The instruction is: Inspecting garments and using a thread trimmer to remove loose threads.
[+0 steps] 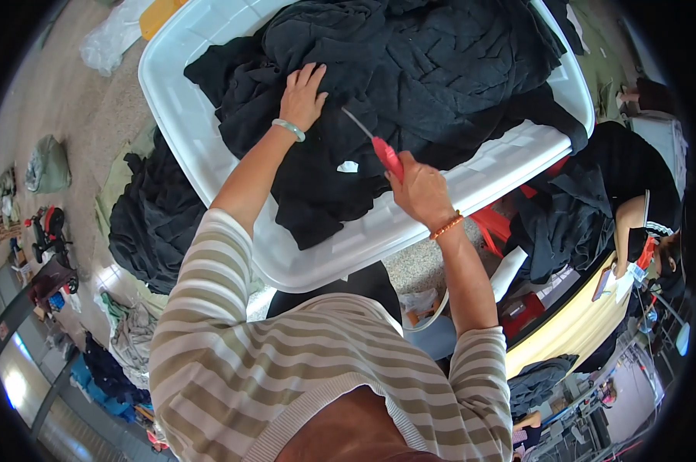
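Note:
Black cloth garments (pixel 409 69) lie heaped in and over a white plastic tub (pixel 317 266) before me. My left hand (pixel 303 97) rests flat on the cloth, fingers stretched out, with a pale bangle on its wrist. In my right hand (pixel 423 191) is a red-handled tool (pixel 387 157) with a thin metal shaft; its exact kind is unclear. The shaft points up and left over the cloth, towards my left hand. Below its tip, a small white patch (pixel 348 166) shows on the black fabric. An orange bead bracelet circles my right wrist.
More black cloth (pixel 151 215) is piled left of the tub, and another dark heap (pixel 567 223) lies on the right. Near that heap, a person in black (pixel 640 165) sits by a light wooden table (pixel 575 323). A white hose (pixel 440 309) runs beneath my right forearm.

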The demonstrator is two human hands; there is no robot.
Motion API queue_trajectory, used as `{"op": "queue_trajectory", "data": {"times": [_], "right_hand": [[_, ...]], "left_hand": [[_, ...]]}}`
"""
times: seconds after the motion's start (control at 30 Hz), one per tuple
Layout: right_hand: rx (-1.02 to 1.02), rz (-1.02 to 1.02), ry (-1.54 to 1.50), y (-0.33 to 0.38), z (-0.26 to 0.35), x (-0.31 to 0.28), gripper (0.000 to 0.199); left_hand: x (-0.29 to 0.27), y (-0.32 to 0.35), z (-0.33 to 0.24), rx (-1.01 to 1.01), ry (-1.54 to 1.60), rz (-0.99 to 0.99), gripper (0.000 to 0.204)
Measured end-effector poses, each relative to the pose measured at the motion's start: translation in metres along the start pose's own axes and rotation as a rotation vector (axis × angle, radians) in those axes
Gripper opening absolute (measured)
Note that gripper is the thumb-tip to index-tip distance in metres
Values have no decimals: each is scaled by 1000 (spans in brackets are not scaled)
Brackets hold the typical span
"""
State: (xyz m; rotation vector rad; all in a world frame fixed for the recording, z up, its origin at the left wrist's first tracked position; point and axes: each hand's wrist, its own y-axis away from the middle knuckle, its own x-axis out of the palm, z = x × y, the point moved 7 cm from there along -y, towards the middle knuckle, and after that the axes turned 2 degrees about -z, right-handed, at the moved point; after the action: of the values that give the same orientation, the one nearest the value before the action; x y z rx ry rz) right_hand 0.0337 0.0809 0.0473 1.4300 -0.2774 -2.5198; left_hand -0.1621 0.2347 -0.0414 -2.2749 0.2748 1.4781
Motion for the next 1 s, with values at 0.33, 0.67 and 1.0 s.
{"op": "queue_trajectory", "data": {"times": [0.33,0.67,1.0], "right_hand": [[81,-74,68,-89,11,-6,30],[100,320,14,42,5,42,31],[55,247,-16,37,37,47,27]], "left_hand": [[17,-38,41,-137,192,47,54],[5,39,-5,33,51,-62,82],[35,111,64,-588,647,103,37]]}}
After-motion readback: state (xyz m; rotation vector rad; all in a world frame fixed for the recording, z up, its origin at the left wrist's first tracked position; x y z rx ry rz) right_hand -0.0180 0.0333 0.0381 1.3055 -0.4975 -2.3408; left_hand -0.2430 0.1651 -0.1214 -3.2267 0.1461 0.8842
